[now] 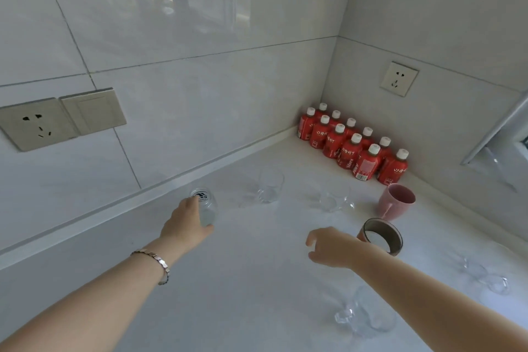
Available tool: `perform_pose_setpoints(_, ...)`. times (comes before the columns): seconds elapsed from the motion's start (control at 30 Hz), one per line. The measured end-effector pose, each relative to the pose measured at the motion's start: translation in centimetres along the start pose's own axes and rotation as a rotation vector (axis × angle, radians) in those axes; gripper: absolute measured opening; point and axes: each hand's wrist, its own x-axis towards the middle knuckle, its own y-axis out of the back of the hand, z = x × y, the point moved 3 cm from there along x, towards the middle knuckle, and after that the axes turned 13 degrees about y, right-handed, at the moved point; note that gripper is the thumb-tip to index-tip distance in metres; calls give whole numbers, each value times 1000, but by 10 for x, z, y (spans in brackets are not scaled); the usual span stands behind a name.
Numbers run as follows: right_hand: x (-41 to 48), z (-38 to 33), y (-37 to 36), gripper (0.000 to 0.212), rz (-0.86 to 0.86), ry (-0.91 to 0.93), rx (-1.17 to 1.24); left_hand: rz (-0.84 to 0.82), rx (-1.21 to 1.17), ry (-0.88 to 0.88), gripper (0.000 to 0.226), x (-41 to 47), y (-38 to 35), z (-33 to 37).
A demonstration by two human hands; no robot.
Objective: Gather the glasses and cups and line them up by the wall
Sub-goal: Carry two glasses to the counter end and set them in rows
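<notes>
A clear glass with a dark logo (pixel 204 206) is close to the wall (pixel 171 123), gripped by the left hand (pixel 185 226). The right hand (pixel 331 247) hovers over the desk (pixel 257 280), fingers loose, holding nothing, beside a brown cup (pixel 383 237). Beyond stand a pink cup (pixel 395 201) and red bottles (pixel 354 146).

Pink cup (pixel 395 202), red white-capped bottles (pixel 354 143), clear glasses (pixel 270 186), brown-rimmed cup (pixel 381 238), white counter (pixel 257 280), grey tiles (pixel 200 51).

On the counter (pixel 257 280), bottles (pixel 354 146) fill the corner, a mug (pixel 391 208) just before them (a cup (pixel 381 237) nearer still).
</notes>
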Motion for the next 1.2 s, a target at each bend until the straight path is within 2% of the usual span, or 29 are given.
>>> perform_pose_setpoints(0.07,23,1,12,37,-9,36,-7,4,2,28,75,24,-2,7)
perform_pose_setpoints(0.33,112,22,47,41,45,145,-53,-39,46,135,74,98,-19,17)
perform_pose_setpoints(0.43,150,28,62,53,160,179,-37,1,7,184,68,99,-24,16)
perform_pose_setpoints(0.5,174,27,66,68,211,196,19,35,64,209,64,93,-25,16)
perform_pose_setpoints(0.6,204,21,64,93,212,203,73,90,202,262,59,79,-24,15)
perform_pose_setpoints(0.67,217,16,59,100,182,184,95,124,265,294,57,66,-22,15)
perform_pose_setpoints(0.93,230,10,50,81,229,136,215,196,236,360,57,9,-23,-1)
perform_pose_setpoints(1.0,217,1,46,81,206,188,191,210,225,391,61,-10,-22,-10)
perform_pose_setpoints(1.1,185,-31,30,83,124,338,123,232,156,424,82,-45,-20,-31)
perform_pose_setpoints(1.2,146,-82,7,84,28,496,59,287,118,463,64,-88,-12,-64)
